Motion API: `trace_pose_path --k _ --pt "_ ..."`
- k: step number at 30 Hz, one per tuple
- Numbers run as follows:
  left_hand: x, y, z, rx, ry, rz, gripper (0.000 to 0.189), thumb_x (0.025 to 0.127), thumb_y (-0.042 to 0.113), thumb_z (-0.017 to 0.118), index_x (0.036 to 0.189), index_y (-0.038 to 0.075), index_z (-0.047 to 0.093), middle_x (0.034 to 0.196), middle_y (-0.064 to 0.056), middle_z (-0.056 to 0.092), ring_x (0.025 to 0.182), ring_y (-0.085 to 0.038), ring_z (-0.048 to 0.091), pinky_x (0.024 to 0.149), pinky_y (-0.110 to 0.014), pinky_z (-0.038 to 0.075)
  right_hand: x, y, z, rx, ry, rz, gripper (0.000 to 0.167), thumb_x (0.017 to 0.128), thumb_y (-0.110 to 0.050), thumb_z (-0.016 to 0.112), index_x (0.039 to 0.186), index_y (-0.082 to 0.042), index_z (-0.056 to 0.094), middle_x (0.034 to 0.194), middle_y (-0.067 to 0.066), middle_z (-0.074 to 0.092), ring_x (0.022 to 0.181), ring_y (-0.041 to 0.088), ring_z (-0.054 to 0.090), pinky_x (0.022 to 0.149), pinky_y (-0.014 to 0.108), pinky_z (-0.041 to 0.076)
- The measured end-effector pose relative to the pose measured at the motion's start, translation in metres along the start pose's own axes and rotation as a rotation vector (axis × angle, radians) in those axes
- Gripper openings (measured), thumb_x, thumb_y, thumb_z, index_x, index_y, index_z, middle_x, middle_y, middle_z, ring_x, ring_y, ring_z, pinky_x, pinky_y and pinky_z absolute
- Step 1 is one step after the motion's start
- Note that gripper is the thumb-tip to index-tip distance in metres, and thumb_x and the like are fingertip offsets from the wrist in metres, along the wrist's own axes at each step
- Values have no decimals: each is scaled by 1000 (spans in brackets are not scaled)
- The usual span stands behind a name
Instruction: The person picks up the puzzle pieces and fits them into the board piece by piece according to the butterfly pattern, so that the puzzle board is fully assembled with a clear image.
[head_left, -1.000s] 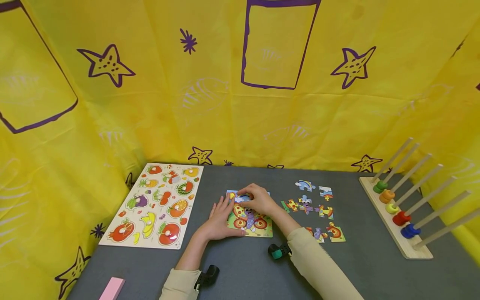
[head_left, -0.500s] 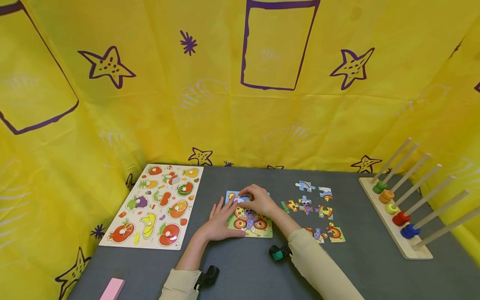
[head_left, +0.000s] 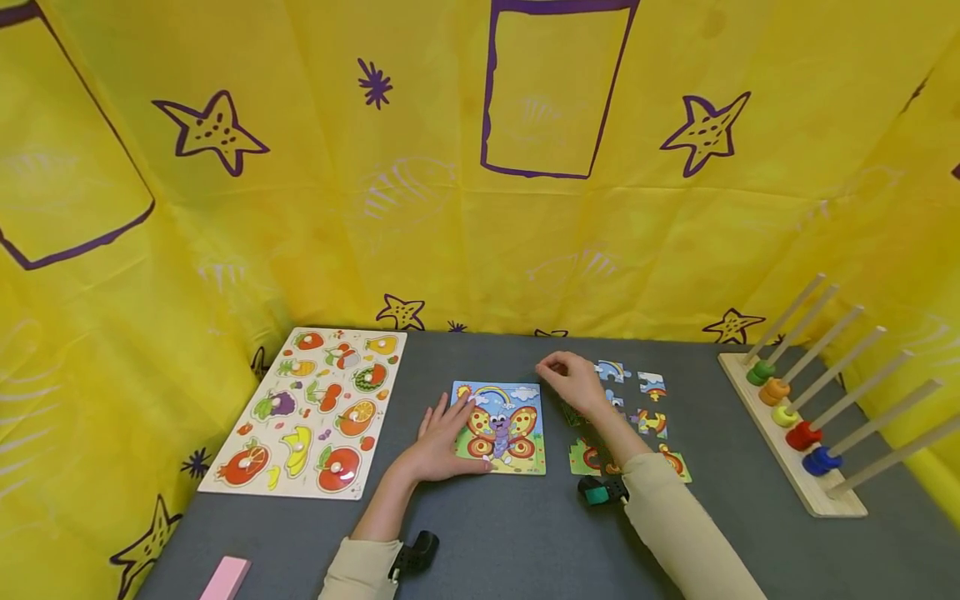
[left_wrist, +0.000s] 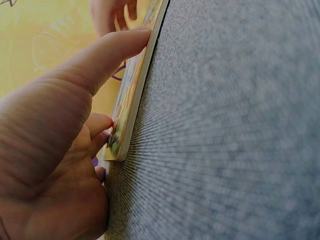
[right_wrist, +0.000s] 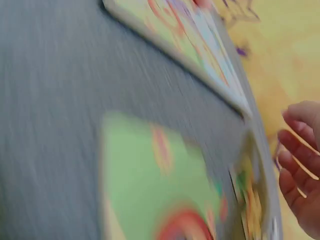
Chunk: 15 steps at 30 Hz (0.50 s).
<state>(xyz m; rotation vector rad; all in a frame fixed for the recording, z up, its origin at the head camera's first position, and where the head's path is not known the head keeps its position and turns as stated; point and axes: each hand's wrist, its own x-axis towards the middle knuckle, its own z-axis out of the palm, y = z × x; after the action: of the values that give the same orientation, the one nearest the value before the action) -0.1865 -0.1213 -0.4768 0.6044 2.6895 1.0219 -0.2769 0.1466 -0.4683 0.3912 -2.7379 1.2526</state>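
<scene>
A butterfly jigsaw board (head_left: 517,457) lies flat in the middle of the grey table. My left hand (head_left: 438,446) rests on its left side with fingers stretched out, and the thumb lies on the near edge, as the left wrist view also shows. To the right of the board, my right hand (head_left: 576,385) hangs above the table, its fingers loosely bent and nothing between them in the right wrist view. Beneath and beside it lie loose jigsaw pieces, among them a rainbow piece (head_left: 611,370), a cloud piece (head_left: 652,384) and a green corner piece (right_wrist: 135,160), blurred there.
On the left lies a fruit peg puzzle (head_left: 352,458) with its pieces in place. A wooden peg rack (head_left: 832,497) with coloured rings stands at the right. A pink block (head_left: 225,577) sits at the near left. Yellow cloth (head_left: 435,233) hangs behind the table.
My right hand has left the top of the butterfly board and moved right, over the loose pieces. The rainbow and clouds on the board now show. My left hand stays put.
</scene>
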Motion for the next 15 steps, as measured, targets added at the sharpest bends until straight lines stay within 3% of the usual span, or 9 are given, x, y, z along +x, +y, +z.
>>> trace_pose_path --k 6,9,13,15 --pt "0 1 0 5 9 4 102 76 42 81 152 1 27 160 -15 18 146 -42 -2 112 -61 -1 -7 30 -38 -59 63 66 22 91 -16 69 109 -2 69 109 19 64 97 36 59 84 49 45" --pt "-1 1 0 3 11 2 102 76 41 81 153 1 27 160 -15 18 146 -42 -2 112 -61 -1 -9 44 -50 -118 90 58 30 90 -14 70 114 3 66 116 25 61 108 43 53 98 56 35" --pt "-1 2 -1 -5 12 0 102 76 41 81 153 1 27 160 -15 18 146 -42 -2 112 -61 -1 -13 56 -61 -172 115 82 40 88 -17 73 118 8 64 117 29 60 115 47 47 105 59 24" --pt "0 3 0 -6 12 1 102 76 41 81 153 1 27 160 -15 18 146 -42 -2 112 -61 -1 -15 58 -64 -211 116 120 46 87 -21 73 120 9 62 120 30 58 116 48 45 104 59 23"
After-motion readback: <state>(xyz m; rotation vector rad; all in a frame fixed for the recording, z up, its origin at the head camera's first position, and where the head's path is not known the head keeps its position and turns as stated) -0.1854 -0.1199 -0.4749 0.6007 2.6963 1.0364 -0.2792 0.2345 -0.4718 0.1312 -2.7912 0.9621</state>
